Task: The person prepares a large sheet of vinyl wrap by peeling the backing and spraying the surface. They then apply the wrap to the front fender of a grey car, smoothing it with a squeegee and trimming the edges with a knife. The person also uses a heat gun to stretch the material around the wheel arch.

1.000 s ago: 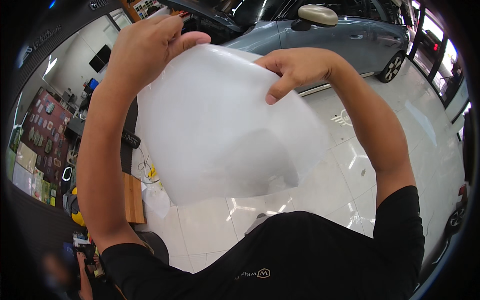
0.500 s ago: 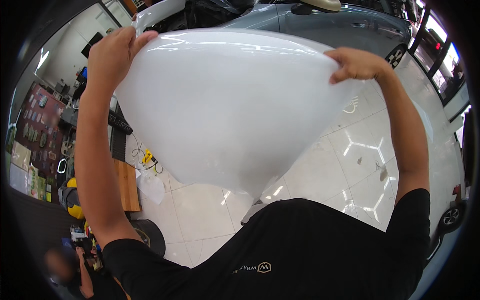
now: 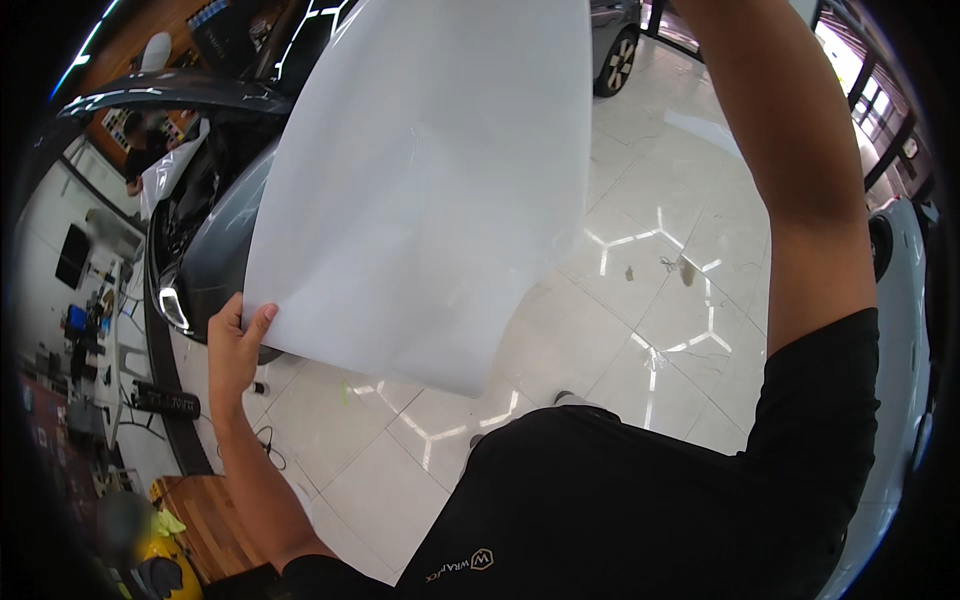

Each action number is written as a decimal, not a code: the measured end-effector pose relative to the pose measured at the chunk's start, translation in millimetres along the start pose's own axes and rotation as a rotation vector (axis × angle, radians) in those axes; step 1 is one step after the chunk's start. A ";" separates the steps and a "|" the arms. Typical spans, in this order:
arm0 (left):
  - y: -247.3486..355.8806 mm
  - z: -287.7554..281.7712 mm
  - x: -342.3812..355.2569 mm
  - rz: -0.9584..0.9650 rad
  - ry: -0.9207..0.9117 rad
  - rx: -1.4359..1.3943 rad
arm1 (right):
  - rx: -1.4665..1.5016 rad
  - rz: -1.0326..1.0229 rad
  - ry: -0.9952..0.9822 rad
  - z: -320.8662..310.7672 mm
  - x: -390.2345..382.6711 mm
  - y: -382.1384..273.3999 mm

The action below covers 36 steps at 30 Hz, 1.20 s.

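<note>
Over the tiled floor [image 3: 560,340], beside a grey-blue car [image 3: 222,230], a white sheet [image 3: 420,200] hangs in mid-air.
It's opened out, softly creased, not laid on anything I can see; what's left to do I can't tell. The right arm [image 3: 795,130] extends up out of view, so I can't tell the right hand's state; the left hand [image 3: 233,352] pinches the sheet's lower left corner between thumb and fingers.

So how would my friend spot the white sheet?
Find the grey car with its hood up, on the left. Nearer us, the left hand pinches a corner of the big white sheet. Unlike the pale floor below, it has no tile lines and is held up.
</note>
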State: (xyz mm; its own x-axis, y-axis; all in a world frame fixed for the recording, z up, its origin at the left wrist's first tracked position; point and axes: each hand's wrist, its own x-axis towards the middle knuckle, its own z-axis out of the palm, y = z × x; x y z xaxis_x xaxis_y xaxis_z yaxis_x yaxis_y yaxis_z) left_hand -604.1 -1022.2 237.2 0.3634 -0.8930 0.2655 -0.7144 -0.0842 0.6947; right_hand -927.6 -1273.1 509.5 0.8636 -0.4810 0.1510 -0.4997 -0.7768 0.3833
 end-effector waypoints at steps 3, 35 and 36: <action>-8.9 35.1 0.7 0.000 0.004 -0.100 | -0.173 0.067 -0.013 -1.2 10.0 8.2; -177.9 -233.3 -116.1 -0.145 0.397 0.933 | 0.185 0.326 -0.070 189.3 -46.6 132.4; -152.9 -185.7 -87.1 -0.169 0.403 0.799 | 0.282 0.321 0.028 191.0 -68.2 148.0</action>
State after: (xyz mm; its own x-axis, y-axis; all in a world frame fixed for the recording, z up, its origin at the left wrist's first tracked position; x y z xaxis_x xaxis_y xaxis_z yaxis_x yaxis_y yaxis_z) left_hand -415.5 -849.5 232.0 0.5755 -0.6309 0.5203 -0.7794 -0.6158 0.1153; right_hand -1073.2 -1432.9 382.0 0.6609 -0.7083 0.2481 -0.7389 -0.6720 0.0497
